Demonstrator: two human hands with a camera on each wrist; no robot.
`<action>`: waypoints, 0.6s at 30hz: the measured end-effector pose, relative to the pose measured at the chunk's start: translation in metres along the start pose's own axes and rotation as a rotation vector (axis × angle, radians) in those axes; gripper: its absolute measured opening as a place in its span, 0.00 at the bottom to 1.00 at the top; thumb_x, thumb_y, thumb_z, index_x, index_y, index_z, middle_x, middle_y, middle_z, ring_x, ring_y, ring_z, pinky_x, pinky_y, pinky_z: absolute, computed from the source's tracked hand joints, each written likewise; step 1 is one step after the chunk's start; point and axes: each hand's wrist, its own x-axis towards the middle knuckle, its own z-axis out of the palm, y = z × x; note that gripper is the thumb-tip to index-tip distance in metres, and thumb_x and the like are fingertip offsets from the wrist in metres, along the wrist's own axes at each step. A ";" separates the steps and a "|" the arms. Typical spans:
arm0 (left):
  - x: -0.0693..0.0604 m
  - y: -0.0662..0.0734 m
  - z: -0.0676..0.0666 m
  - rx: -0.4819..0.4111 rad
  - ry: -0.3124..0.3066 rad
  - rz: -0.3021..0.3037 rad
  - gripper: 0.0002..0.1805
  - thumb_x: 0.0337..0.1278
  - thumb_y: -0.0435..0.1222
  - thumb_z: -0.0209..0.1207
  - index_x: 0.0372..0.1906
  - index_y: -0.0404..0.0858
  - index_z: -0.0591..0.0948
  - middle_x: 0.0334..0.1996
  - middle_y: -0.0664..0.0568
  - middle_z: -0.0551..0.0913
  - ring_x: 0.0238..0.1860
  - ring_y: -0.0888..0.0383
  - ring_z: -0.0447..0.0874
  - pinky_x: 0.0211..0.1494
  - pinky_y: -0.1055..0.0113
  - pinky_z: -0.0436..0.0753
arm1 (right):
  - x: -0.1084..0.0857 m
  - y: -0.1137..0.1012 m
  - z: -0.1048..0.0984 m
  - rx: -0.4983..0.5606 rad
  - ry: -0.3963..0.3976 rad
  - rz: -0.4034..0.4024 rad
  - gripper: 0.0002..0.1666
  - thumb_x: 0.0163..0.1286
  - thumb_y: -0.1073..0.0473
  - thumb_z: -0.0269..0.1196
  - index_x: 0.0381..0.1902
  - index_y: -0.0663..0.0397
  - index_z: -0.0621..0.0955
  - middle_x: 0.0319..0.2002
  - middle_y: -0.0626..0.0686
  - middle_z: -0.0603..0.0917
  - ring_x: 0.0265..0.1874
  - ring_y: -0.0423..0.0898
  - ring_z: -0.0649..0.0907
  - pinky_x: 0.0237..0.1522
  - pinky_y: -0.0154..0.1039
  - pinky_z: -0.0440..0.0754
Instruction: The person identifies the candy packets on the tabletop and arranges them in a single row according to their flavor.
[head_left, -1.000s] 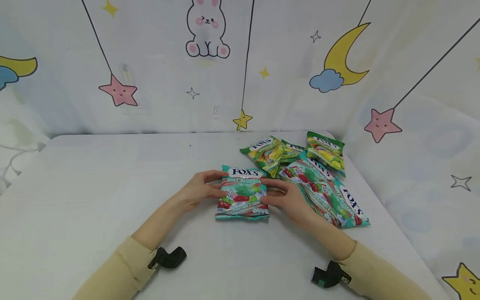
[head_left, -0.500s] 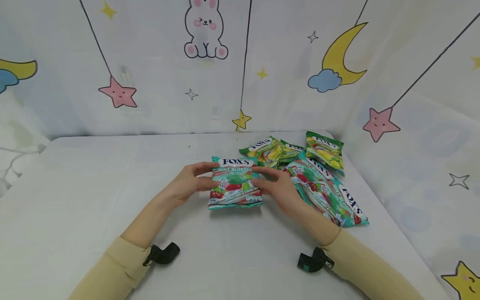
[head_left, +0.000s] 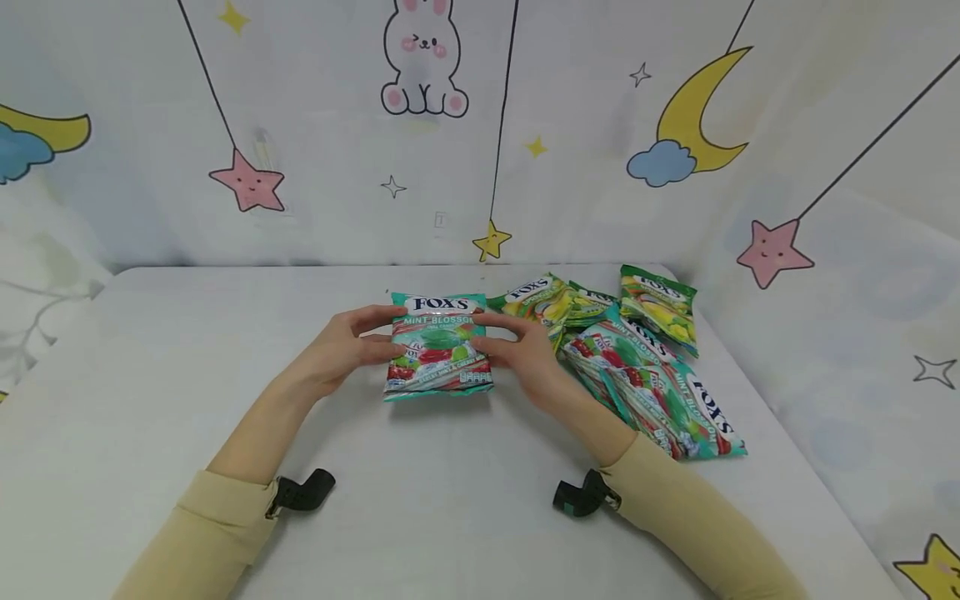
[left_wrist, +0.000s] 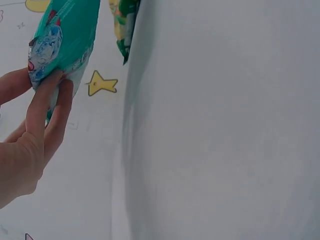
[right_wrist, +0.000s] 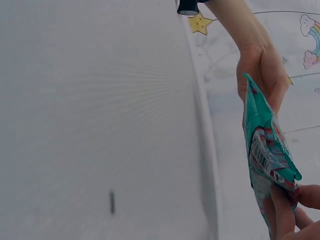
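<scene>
A teal FOX'S Mint Blossom bag [head_left: 438,354] is held upright between both hands, with a shadow on the table below it. The left hand [head_left: 341,350] grips its left edge with thumb and fingers; the right hand [head_left: 528,358] grips its right edge. In the left wrist view, the fingers of the left hand [left_wrist: 35,135] lie along the bag [left_wrist: 70,30]. The right wrist view shows the bag's bottom seam and side [right_wrist: 267,150], pinched by the right hand [right_wrist: 295,215].
More teal bags [head_left: 660,383] overlap on the right of the white table [head_left: 420,500]. Behind them lie several yellow-green FOX'S bags [head_left: 660,308], near the far edge. A printed curtain [head_left: 322,125] hangs behind the table.
Both hands have carried the teal bag leftward and toward the far edge, and it now appears raised off the table. The bags on the right have stayed in place.
</scene>
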 end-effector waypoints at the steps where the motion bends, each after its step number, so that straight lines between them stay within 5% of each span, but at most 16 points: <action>1: -0.001 0.000 -0.003 0.007 0.002 -0.001 0.35 0.62 0.36 0.65 0.73 0.41 0.67 0.73 0.44 0.65 0.70 0.42 0.70 0.55 0.66 0.80 | 0.001 0.000 0.003 0.006 0.000 0.002 0.22 0.69 0.62 0.66 0.60 0.52 0.82 0.71 0.49 0.69 0.47 0.48 0.87 0.52 0.40 0.84; 18: -0.035 -0.008 -0.056 0.076 0.010 -0.001 0.39 0.64 0.42 0.64 0.76 0.42 0.62 0.75 0.45 0.60 0.70 0.44 0.68 0.54 0.75 0.78 | 0.024 -0.007 0.063 0.054 -0.040 0.022 0.21 0.68 0.62 0.67 0.58 0.51 0.83 0.66 0.51 0.73 0.47 0.49 0.87 0.51 0.41 0.84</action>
